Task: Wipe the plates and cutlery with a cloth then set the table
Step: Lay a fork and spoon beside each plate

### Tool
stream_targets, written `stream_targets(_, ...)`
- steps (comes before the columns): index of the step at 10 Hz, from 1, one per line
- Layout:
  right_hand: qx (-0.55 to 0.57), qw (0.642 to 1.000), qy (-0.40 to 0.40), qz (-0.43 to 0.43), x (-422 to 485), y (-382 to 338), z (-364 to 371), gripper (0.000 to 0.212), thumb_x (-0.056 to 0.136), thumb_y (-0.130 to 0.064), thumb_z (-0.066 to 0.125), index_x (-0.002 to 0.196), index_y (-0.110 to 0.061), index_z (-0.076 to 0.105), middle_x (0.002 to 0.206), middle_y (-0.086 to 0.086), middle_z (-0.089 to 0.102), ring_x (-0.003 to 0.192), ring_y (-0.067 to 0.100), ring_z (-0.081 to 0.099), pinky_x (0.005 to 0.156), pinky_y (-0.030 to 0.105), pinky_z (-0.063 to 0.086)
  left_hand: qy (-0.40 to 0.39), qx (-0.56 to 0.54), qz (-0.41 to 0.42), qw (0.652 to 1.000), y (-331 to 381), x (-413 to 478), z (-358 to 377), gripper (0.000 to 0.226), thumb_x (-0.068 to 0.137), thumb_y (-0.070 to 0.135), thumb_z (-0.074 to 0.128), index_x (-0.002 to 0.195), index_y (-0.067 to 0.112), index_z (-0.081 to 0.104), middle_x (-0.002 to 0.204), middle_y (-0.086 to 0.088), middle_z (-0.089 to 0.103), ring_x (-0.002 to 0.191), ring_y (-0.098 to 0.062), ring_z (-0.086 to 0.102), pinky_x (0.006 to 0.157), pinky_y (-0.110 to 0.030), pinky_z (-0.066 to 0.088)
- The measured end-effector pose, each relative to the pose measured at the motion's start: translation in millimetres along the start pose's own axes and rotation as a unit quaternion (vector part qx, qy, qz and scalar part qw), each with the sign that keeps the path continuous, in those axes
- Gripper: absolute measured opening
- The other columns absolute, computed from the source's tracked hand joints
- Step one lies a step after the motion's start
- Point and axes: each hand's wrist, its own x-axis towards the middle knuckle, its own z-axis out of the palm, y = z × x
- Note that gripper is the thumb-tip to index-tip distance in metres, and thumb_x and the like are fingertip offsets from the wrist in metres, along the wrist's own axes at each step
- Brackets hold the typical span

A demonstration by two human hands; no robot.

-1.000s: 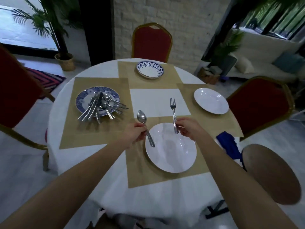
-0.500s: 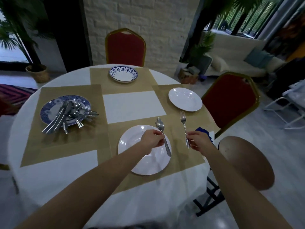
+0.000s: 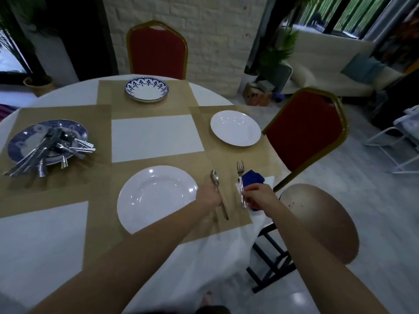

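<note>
Near plate [image 3: 156,196] placed; left hand [image 3: 209,197] grips spoon [image 3: 215,177], right hand [image 3: 258,196] pinches fork [image 3: 240,171], both just right of it, by cloth [image 3: 252,177]. Far plate [image 3: 235,128] and bowl [image 3: 146,89] unaccompanied; remaining cutlery [image 3: 52,148] heaped on blue plate [image 3: 20,146]; judged under half done

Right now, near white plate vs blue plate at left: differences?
The near white plate is plain; the left blue plate is patterned. The near white plate is bare; the left blue plate carries piled cutlery. Both sit flat on tan placemats.
</note>
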Motion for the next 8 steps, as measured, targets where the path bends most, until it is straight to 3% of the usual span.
stream_targets(1,-0.014,0.999,-0.050,-0.015,11.5,0.9,-6.1,0.009,0.086,0.003,0.065,0.092,-0.003,0.063,0.067,0.008,0.058,0.054,0.016,0.053,0.049,0.023,0.050,0.081,0.083,-0.014,0.993,2.0,-2.7,15.8,0.023,0.089,0.011,0.054,0.109,0.002,0.062,0.108,-0.013,0.067,0.099,-0.029,0.064,0.078,-0.029,0.049)
stream_targets(3,-0.061,0.989,-0.126,-0.050,32.9,6.3,-9.2,0.008,0.085,0.001,0.066,0.090,-0.005,0.064,0.071,0.007,0.061,0.057,0.013,0.057,0.046,0.021,0.047,0.179,0.089,-0.024,0.980,-2.3,-5.3,37.0,0.034,0.095,0.008,0.045,0.128,0.009,0.049,0.113,-0.015,0.062,0.103,-0.032,0.060,0.083,-0.034,0.045)
stream_targets(4,-0.074,0.984,-0.154,-0.058,37.6,10.6,-8.6,0.007,0.086,0.001,0.066,0.092,-0.003,0.065,0.071,0.006,0.060,0.056,0.014,0.056,0.048,0.023,0.048,0.181,0.098,-0.018,0.978,-5.6,-12.6,43.8,0.035,0.092,0.000,0.045,0.125,0.007,0.053,0.119,-0.014,0.060,0.108,-0.029,0.058,0.085,-0.031,0.046)
stream_targets(5,-0.087,0.981,-0.164,-0.062,43.0,18.0,-6.7,0.007,0.085,0.001,0.067,0.092,-0.001,0.065,0.070,0.007,0.060,0.056,0.016,0.057,0.052,0.027,0.052,0.167,0.169,0.000,0.971,-10.7,-20.2,51.1,0.032,0.095,0.007,0.041,0.127,0.002,0.046,0.123,-0.019,0.053,0.106,-0.034,0.056,0.089,-0.040,0.050)
stream_targets(6,-0.097,0.980,-0.161,-0.066,45.3,22.3,-3.0,0.010,0.084,0.002,0.068,0.093,0.000,0.066,0.076,0.010,0.063,0.063,0.021,0.062,0.064,0.038,0.059,0.149,0.174,0.025,0.973,-39.9,-16.9,63.6,0.037,0.098,0.021,0.034,0.130,0.004,0.036,0.125,-0.022,0.050,0.102,-0.038,0.056,0.087,-0.054,0.050)
stream_targets(7,-0.108,0.978,-0.160,-0.074,46.7,24.5,-0.1,0.007,0.083,0.000,0.069,0.088,-0.004,0.066,0.081,0.011,0.065,0.067,0.022,0.063,0.068,0.040,0.059,0.082,0.411,0.056,0.906,-33.0,-39.2,60.1,0.039,0.095,0.021,0.046,0.131,0.005,0.040,0.126,-0.018,0.044,0.106,-0.030,0.052,0.091,-0.039,0.050)
stream_targets(8,-0.118,0.977,-0.160,-0.076,46.4,26.0,1.3,0.009,0.084,0.000,0.068,0.084,-0.008,0.065,0.081,0.010,0.065,0.068,0.021,0.063,0.067,0.037,0.058,0.107,0.406,0.043,0.907,-37.7,-37.6,58.5,0.054,0.092,0.020,0.056,0.138,0.004,0.033,0.132,-0.015,0.038,0.115,-0.026,0.046,0.094,-0.030,0.043)
